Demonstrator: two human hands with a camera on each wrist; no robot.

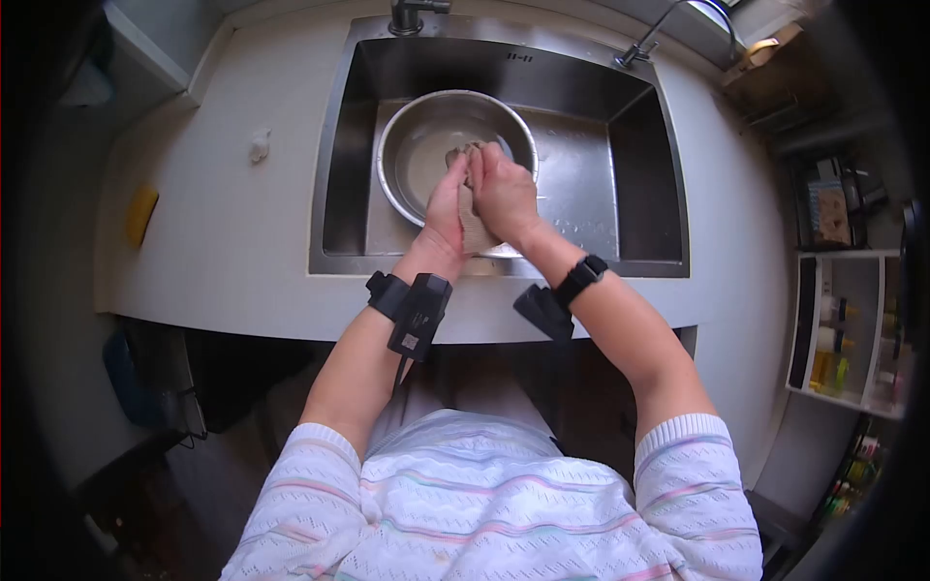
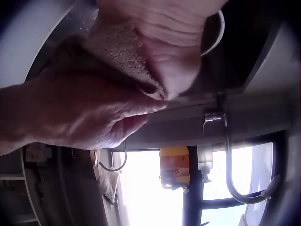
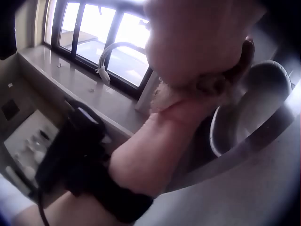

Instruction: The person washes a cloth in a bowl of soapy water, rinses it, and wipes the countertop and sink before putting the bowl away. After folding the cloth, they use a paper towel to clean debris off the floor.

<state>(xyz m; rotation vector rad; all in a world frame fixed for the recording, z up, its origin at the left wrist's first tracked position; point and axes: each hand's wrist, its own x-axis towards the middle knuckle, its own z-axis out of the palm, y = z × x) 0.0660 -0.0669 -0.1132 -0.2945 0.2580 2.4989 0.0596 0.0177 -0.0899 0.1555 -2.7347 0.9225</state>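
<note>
Both hands grip a beige-brown textured cloth [image 1: 475, 230] over a round metal basin [image 1: 385, 179]. The left hand [image 1: 446, 208] lies along the cloth's left side. From the right, the right hand [image 1: 508, 197] curls its fingers round the upper part, its knuckles facing up. Part of the cloth hangs down between the two wrists near the basin's front rim. In the left wrist view, the cloth's coarse weave [image 2: 120, 49] shows between the hands. Shallow water [image 1: 426, 160] lies in the basin. The palms hide much of the cloth.
A stainless steel sink [image 1: 639, 194] surrounds the basin, with a faucet [image 1: 407, 17] at its back left and a thin curved tap [image 1: 635, 56] at its back right. On the left counter lie a yellow object [image 1: 141, 215] and a small white crumpled piece [image 1: 260, 145].
</note>
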